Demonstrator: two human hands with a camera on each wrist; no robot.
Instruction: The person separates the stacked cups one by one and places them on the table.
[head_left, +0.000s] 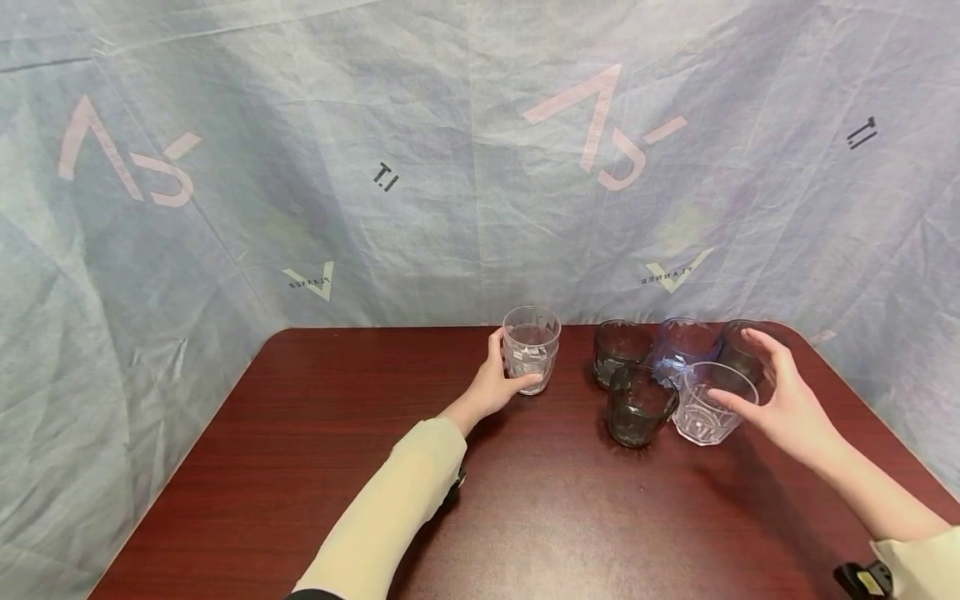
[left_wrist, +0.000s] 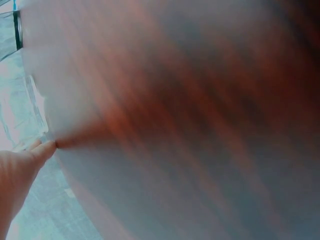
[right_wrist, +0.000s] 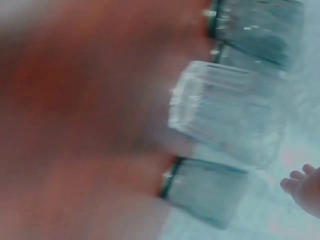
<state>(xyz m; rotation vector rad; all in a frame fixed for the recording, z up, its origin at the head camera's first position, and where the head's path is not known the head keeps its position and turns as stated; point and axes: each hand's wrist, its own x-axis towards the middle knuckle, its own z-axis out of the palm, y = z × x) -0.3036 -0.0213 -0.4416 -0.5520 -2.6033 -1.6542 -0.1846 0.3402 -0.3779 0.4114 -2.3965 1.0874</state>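
My left hand [head_left: 495,385] is curled around a clear glass [head_left: 531,347] standing upright just left of the middle of the frame, thumb in front and fingers behind. My right hand [head_left: 780,398] is spread and relaxed at the right of the frame, its fingers reaching around another clear glass [head_left: 705,402] at the near edge of a tight cluster; I hold nothing in it yet, though the fingertips look very close to or just touching the rim. To do this well, I judge I should close my right fingers low on that glass's wall and lift it straight up, since the dark glass [head_left: 637,405] beside it touches or nearly touches it and would be easy to knock. My left grip should stay firm and keep its glass upright. Counting: six glasses on the tabletop [head_left: 315,467], three clear and three dark, with one clear glass apart on the left and five clustered on the right. The wrist views are too blurred to add much.
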